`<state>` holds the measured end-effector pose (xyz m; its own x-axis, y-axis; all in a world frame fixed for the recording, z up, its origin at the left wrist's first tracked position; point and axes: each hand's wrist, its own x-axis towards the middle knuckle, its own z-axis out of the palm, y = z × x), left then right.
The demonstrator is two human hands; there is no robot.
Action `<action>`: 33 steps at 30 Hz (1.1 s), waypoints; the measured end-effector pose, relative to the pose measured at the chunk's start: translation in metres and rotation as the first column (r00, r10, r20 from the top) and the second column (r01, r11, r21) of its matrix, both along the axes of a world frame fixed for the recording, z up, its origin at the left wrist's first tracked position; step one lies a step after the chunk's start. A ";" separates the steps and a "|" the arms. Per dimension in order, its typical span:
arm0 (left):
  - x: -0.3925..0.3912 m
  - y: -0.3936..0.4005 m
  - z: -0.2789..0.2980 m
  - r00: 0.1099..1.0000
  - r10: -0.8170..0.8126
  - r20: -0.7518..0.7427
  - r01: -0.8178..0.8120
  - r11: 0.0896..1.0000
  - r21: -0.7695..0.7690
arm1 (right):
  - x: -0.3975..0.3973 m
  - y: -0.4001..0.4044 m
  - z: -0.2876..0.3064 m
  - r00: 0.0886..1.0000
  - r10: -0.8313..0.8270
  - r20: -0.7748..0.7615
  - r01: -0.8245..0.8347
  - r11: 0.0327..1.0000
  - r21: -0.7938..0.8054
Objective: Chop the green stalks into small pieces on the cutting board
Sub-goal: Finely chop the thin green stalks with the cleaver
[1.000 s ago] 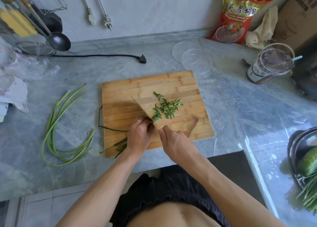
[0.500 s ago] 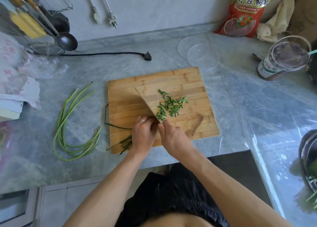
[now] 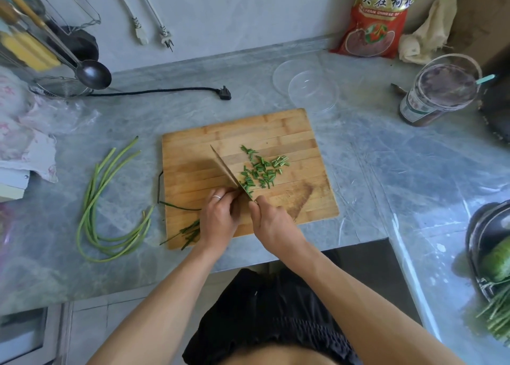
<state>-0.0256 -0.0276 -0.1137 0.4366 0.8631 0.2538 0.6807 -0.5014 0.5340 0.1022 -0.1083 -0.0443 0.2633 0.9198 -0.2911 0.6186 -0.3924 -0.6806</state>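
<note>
A knife is gripped by the right hand and stalks are pinned on the board by the curled left hand, mid-chop beside cut pieces; feeding forward is needed next.

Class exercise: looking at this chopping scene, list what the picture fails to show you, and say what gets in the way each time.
Head view only:
- Knife handle: wrapped by the right hand.
- Stalks being cut: their middle lies under the left hand.
- Red bag: its top is cut off by the frame edge.
- Metal bowl at right: cropped, contents unclear.
</note>
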 end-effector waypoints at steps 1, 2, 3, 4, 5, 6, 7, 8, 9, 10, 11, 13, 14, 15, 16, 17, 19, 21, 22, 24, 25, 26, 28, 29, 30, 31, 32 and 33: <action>-0.001 0.000 -0.001 1.000 -0.009 -0.009 0.009 1.000 -0.004 | 0.002 0.004 -0.002 1.000 -0.010 0.000 0.010 1.000 0.011; -0.002 -0.001 -0.002 1.000 -0.016 -0.022 0.016 1.000 -0.013 | 0.002 0.009 -0.002 1.000 -0.015 -0.002 0.015 1.000 0.018; -0.003 -0.001 -0.002 0.999 -0.020 -0.037 0.019 1.000 -0.015 | 0.002 0.012 0.000 1.000 -0.022 -0.017 0.023 0.999 0.024; -0.004 -0.003 -0.002 0.998 -0.024 -0.051 0.023 1.000 -0.017 | 0.002 0.013 0.002 0.999 -0.026 -0.033 0.027 0.999 0.019; -0.005 -0.003 -0.001 0.998 -0.030 -0.062 0.029 0.999 -0.016 | 0.002 0.012 0.002 0.999 -0.018 -0.037 0.018 1.000 0.016; -0.005 -0.003 0.001 0.997 -0.038 -0.064 0.037 0.999 -0.016 | 0.003 0.009 0.003 1.000 0.000 -0.025 0.000 1.000 0.014; -0.005 -0.004 0.001 0.997 -0.048 -0.062 0.047 0.999 -0.016 | 0.005 0.002 0.003 1.000 0.022 -0.009 -0.022 1.000 0.013; -0.005 -0.003 0.002 0.997 -0.055 -0.054 0.055 0.998 -0.015 | 0.005 0.000 0.003 0.999 0.042 0.014 -0.042 0.999 0.009; -0.006 -0.003 0.002 0.997 -0.057 -0.051 0.056 0.998 -0.018 | 0.005 -0.001 0.004 0.998 0.055 0.037 -0.055 0.998 -0.003; -0.006 -0.002 0.001 0.998 -0.049 -0.047 0.048 0.999 -0.023 | 0.002 0.002 0.004 0.997 0.058 0.057 -0.057 0.998 -0.016; -0.005 -0.002 0.000 0.998 -0.039 -0.041 0.038 0.999 -0.031 | -0.001 0.008 0.005 0.997 0.048 0.061 -0.046 0.999 -0.025; -0.006 -0.001 -0.001 0.999 -0.041 -0.025 0.040 0.998 -0.039 | -0.008 0.018 0.006 0.998 0.030 0.050 -0.029 0.999 -0.028; -0.006 -0.001 -0.002 0.999 -0.046 -0.021 0.045 0.998 -0.040 | -0.010 0.019 0.005 0.998 0.037 0.055 -0.036 0.999 -0.020; -0.007 0.000 -0.001 0.999 -0.049 -0.019 0.049 0.998 -0.047 | -0.010 0.017 0.004 0.997 0.042 0.062 -0.041 0.999 -0.016; -0.007 0.001 -0.001 0.998 -0.055 -0.019 0.053 0.997 -0.053 | -0.007 0.011 0.003 0.997 0.040 0.068 -0.039 0.999 -0.016; -0.008 0.002 -0.001 0.998 -0.064 -0.019 0.063 0.997 -0.054 | -0.005 0.003 0.002 0.996 0.032 0.077 -0.031 0.999 -0.014; -0.009 0.002 -0.001 0.997 -0.072 -0.014 0.071 0.997 -0.037 | -0.002 -0.004 0.003 0.997 0.016 0.074 -0.015 1.000 -0.020; -0.008 -0.001 0.000 0.998 -0.060 -0.016 0.060 0.998 -0.020 | -0.004 0.006 0.007 1.000 -0.022 0.003 0.022 1.000 -0.007; -0.007 -0.002 0.001 0.998 -0.053 -0.012 0.053 0.998 -0.015 | -0.005 0.014 0.007 0.999 -0.040 -0.023 0.040 0.999 0.002; -0.008 -0.001 -0.002 0.999 -0.052 -0.009 0.052 0.999 -0.003 | -0.003 0.029 0.009 0.997 -0.066 -0.042 0.067 0.998 0.013; -0.008 -0.001 -0.004 0.998 -0.057 -0.008 0.057 0.998 0.004 | 0.000 0.031 0.009 0.997 -0.067 -0.042 0.067 0.998 0.014; -0.011 0.001 -0.005 0.998 -0.069 -0.003 0.069 0.998 0.013 | 0.004 0.032 0.009 0.997 -0.065 -0.044 0.066 0.998 0.014; -0.014 0.003 -0.007 0.996 -0.089 0.020 0.089 0.996 0.027 | 0.012 0.031 0.009 0.998 -0.056 -0.026 0.057 0.998 0.011; -0.014 0.005 -0.007 0.995 -0.097 0.025 0.096 0.995 0.031 | 0.015 0.030 0.009 0.998 -0.056 -0.019 0.057 0.998 0.013; -0.013 0.005 -0.007 0.994 -0.103 0.028 0.102 0.994 0.035 | 0.018 0.028 0.010 0.998 -0.059 -0.021 0.060 0.998 0.016; -0.012 0.005 -0.007 0.994 -0.108 0.031 0.107 0.993 0.040 | 0.020 0.027 0.010 0.998 -0.060 -0.024 0.061 0.998 0.023; -0.011 0.006 -0.008 0.993 -0.111 0.035 0.110 0.993 0.043 | 0.021 0.026 0.011 0.998 -0.061 -0.022 0.061 0.998 0.029; -0.009 0.007 -0.009 0.994 -0.103 0.035 0.102 0.994 0.034 | 0.022 0.024 0.011 0.998 -0.061 -0.022 0.062 0.997 0.035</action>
<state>-0.0347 -0.0211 -0.1229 0.5124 0.8053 0.2983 0.6047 -0.5850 0.5404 0.1243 -0.0846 -0.0333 0.3136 0.9120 -0.2644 0.5798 -0.4044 -0.7073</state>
